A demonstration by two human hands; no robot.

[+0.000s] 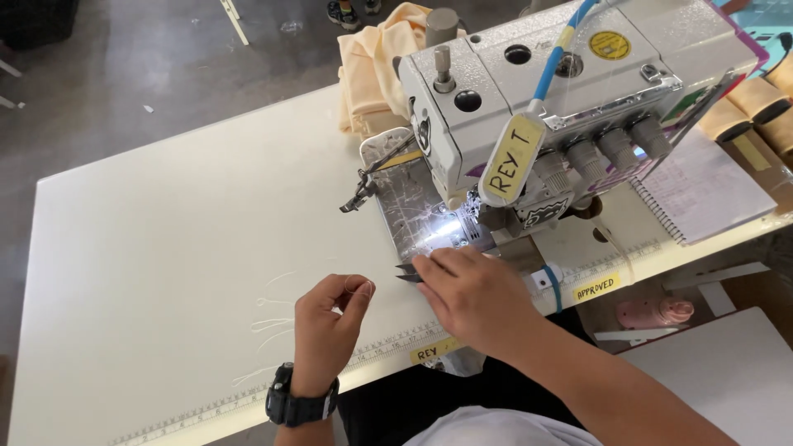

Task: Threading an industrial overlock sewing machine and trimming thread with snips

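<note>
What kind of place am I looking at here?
Most likely a garment sewing workshop or factory station. An industrial overlock sewing machine sits on a white work table with a measuring tape along its edge, and cream fabric is piled behind the machine.
</note>
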